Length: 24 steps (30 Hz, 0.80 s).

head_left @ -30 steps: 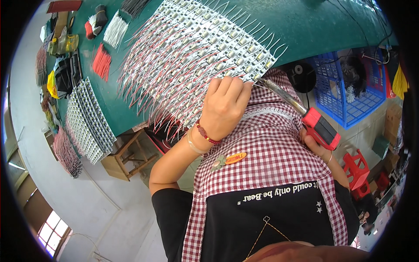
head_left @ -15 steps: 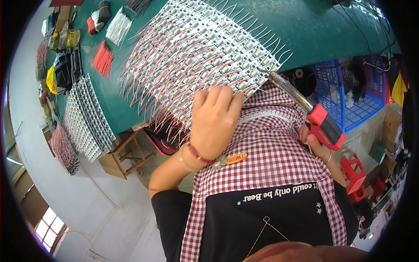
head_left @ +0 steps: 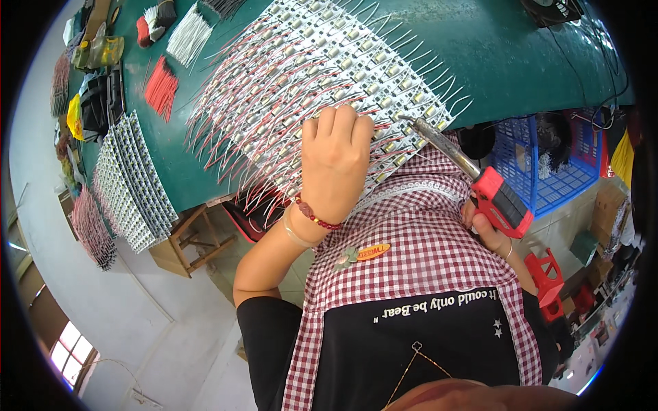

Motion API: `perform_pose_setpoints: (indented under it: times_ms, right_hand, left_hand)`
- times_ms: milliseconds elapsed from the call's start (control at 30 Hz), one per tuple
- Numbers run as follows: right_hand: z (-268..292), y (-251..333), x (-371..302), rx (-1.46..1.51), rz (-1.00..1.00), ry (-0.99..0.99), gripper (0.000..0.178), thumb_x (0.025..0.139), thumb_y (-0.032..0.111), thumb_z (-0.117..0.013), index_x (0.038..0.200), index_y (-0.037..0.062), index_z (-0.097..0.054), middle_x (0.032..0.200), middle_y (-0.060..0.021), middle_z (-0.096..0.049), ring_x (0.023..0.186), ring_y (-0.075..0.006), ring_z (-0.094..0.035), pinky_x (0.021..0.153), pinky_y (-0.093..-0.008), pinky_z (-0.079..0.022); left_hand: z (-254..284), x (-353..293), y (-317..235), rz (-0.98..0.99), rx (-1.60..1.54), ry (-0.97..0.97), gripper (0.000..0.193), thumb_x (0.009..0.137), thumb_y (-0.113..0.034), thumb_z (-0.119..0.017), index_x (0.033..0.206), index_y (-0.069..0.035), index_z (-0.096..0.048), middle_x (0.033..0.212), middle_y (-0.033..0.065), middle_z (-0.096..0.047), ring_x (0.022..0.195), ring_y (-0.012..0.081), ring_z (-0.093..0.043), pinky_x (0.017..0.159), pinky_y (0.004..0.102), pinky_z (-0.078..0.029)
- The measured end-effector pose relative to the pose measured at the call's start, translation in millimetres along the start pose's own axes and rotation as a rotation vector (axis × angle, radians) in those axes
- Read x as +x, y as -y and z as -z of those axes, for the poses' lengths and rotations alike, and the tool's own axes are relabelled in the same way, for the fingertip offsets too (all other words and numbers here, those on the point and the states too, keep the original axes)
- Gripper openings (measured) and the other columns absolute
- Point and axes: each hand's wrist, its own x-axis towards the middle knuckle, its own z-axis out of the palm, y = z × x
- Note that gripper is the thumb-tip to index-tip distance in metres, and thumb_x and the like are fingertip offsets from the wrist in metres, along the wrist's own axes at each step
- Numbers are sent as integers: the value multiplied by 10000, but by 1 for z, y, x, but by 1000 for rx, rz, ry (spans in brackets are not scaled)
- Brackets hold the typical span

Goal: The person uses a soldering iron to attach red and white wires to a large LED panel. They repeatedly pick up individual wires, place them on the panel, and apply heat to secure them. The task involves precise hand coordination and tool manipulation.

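Observation:
A large white panel of small circuit boards (head_left: 356,75) lies at the table's near edge, bristling with red and white wires. Over its near part, my left hand (head_left: 336,154) is closed with fingers curled down; their tips and anything pinched in them are hidden. My right hand (head_left: 488,229) grips a soldering iron (head_left: 504,202) by its red and black handle, which hides some of the fingers. The iron's metal shaft points up and left, and its thin tip is over the panel, just right of my left hand. Whether the tip touches a board I cannot tell.
On the green table (head_left: 480,61) lie bundles of red wires (head_left: 161,89) and white wires (head_left: 190,38). More board panels (head_left: 133,185) rest at the left edge. A blue plastic crate (head_left: 565,181) and a red stool (head_left: 545,277) stand right; a wooden stool (head_left: 195,243) is below left.
My left hand has moved slightly farther up over the panel. The soldering iron has shifted a little left and down, and the panel's right corner sits slightly farther right.

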Motion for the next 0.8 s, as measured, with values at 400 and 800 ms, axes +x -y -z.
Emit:
perform_pose_setpoints:
  times_ms: [400,800]
  right_hand:
    - [1,-1,-2,-56,-24,5,155,743,182,-677,768,36,-631,698,-78,-605,624,-271,-584,579,-365,-449]
    - [2,-5,-5,-52,-70,5,151,730,152,-676,796,22,-641,733,-99,-628,646,-282,-610,597,-368,-472]
  left_hand:
    - [-1,-2,-2,-41,7,2,131,813,-81,-629,932,-91,-576,870,45,-540,830,217,-521,760,368,-370]
    - [0,-1,-4,-87,-55,-90,245,754,-35,-596,996,-61,-620,907,62,-543,827,226,-517,738,361,-378]
